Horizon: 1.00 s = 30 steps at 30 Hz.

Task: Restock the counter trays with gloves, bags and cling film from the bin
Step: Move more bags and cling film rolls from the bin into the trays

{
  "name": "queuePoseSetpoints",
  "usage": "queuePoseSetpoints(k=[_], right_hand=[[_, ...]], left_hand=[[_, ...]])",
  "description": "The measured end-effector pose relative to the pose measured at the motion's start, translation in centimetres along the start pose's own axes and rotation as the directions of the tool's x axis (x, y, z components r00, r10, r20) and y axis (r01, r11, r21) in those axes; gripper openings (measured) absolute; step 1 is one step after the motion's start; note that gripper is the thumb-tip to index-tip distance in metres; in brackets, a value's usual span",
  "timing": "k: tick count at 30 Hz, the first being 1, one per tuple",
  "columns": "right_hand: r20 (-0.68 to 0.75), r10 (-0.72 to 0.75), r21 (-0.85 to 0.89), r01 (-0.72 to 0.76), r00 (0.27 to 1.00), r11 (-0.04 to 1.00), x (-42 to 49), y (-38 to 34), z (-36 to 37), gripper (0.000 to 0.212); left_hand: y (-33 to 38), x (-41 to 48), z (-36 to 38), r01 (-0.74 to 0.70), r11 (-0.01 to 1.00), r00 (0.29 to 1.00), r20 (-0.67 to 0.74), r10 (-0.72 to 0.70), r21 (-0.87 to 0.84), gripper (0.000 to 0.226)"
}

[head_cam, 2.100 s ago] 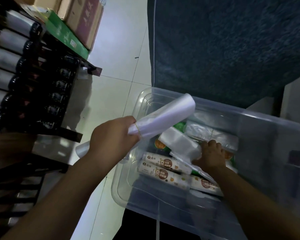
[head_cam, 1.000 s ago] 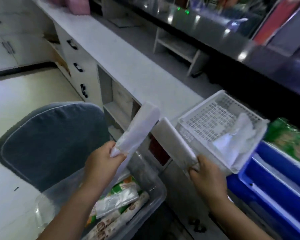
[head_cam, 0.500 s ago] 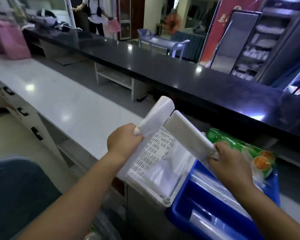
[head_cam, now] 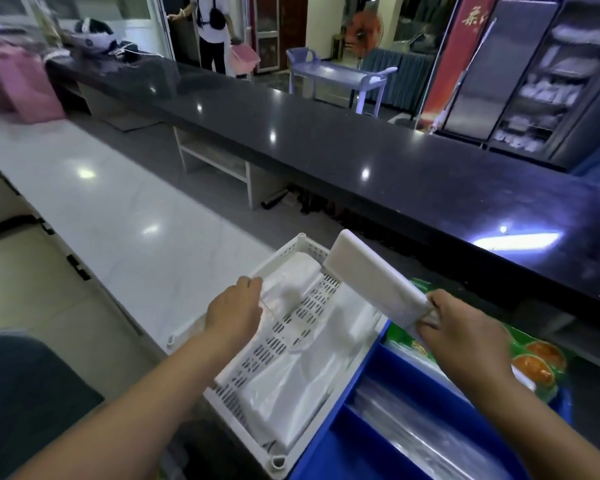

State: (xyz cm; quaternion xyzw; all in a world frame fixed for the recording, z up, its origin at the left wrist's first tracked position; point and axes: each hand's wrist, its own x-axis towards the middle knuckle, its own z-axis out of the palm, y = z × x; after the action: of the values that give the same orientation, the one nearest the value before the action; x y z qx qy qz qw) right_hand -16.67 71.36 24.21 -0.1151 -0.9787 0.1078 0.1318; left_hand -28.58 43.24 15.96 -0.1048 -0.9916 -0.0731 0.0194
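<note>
your left hand point(head_cam: 234, 311) gripping a bag roll point(head_cam: 288, 284) lying in the white tray's point(head_cam: 246, 368) far end, your right hand point(head_cam: 461, 336) clenching a second roll point(head_cam: 374, 280) above the tray's right edge

red banner point(head_cam: 471, 15), white Chinese chars, unreadable

Dim interior, ceiling-light glare spots, edges warped, blurred
</note>
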Motion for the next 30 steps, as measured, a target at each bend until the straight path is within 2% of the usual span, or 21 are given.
queuePoseSetpoints(k=[2,4,7,11,14,15,16,17,18,19,20,21,23,24,26,27,30], right_hand=[[0.015,-0.015,0.018,0.015,1.0,1.0,0.3,-0.7,0.3,0.019],[0.027,-0.027,0.029,0.026,0.999,0.999,0.5,-1.3,0.4,0.017],[0.007,-0.038,0.013,0.038,0.999,0.999,0.5,-2.3,0.5,0.015],[-0.019,-0.049,-0.018,0.048,0.999,0.999,0.9,-3.9,0.4,0.016],[-0.021,-0.073,-0.07,0.071,0.997,0.995,1.2,-5.3,0.5,0.014],[-0.025,-0.091,-0.095,0.088,0.996,0.992,1.3,-5.8,0.5,0.014],[-0.027,-0.118,-0.121,0.114,0.993,0.986,1.5,-6.2,0.6,0.013],[-0.022,-0.153,-0.15,0.148,0.988,0.978,1.7,-6.7,0.8,0.012],[-0.014,-0.201,-0.177,0.195,0.98,0.965,2.0,-7.4,0.9,0.011],[-0.005,-0.26,-0.196,0.253,0.966,0.947,2.4,-8.2,1.1,0.011],[0.004,-0.323,-0.208,0.316,0.946,0.926,2.8,-9.1,1.4,0.012],[0.022,-0.383,-0.214,0.379,0.923,0.9,3.2,-10.0,1.6,0.014],[0.108,-0.5,-0.195,0.511,0.859,0.837,4.2,-12.0,2.1,0.014],[0.164,-0.551,-0.165,0.573,0.818,0.803,4.8,-12.9,2.4,0.013],[0.266,-0.607,-0.099,0.647,0.749,0.756,6.2,-14.1,3.2,0.012],[0.291,-0.622,-0.081,0.667,0.727,0.741,6.9,-14.5,3.7,0.012],[0.303,-0.653,-0.137,0.709,0.695,0.692,8.7,-14.9,5.2,0.016]], left_hand=[[-0.5,-0.3,1.1,-0.219,0.976,0.976,-0.009,0.219,0.019,0.046],[-1.2,-0.6,2.3,-0.38,0.925,0.922,0.083,0.378,0.006,0.065],[-2.5,-0.3,3.5,-0.425,0.905,0.88,0.246,0.407,0.023,0.074],[-3.4,0.1,3.5,-0.452,0.891,0.856,0.301,0.42,0.041,0.069],[-3.2,-0.7,1.1,-0.421,0.907,0.855,0.345,0.388,0.024,0.063],[-2.9,-1.1,-0.2,-0.374,0.927,0.888,0.278,0.366,-0.026,0.058],[-2.7,-1.5,-1.4,-0.324,0.941,0.936,0.113,0.333,-0.093,0.05],[-2.6,-1.9,-2.8,-0.291,0.946,0.955,-0.11,0.277,-0.144,0.041],[-2.7,-2.3,-4.1,-0.279,0.945,0.931,-0.289,0.221,-0.174,0.038],[-2.8,-2.5,-5.0,-0.301,0.938,0.869,-0.454,0.195,-0.172,0.04],[-2.9,-2.7,-5.6,-0.35,0.923,0.809,-0.548,0.211,-0.163,0.044],[-3.0,-2.7,-6.1,-0.402,0.907,0.775,-0.574,0.265,-0.125,0.049],[-3.1,-2.7,-6.7,-0.492,0.871,0.768,-0.474,0.43,-0.006,0.05],[-3.0,-2.8,-6.7,-0.494,0.87,0.81,-0.373,0.452,-0.017,0.04],[-3.0,-3.2,-6.5,-0.378,0.919,0.918,-0.173,0.356,-0.116,0.013],[-3.1,-3.4,-5.8,-0.295,0.941,0.954,-0.102,0.282,-0.163,0.008],[-3.5,-3.6,-3.9,-0.161,0.962,0.987,-0.033,0.157,-0.221,0.005]])
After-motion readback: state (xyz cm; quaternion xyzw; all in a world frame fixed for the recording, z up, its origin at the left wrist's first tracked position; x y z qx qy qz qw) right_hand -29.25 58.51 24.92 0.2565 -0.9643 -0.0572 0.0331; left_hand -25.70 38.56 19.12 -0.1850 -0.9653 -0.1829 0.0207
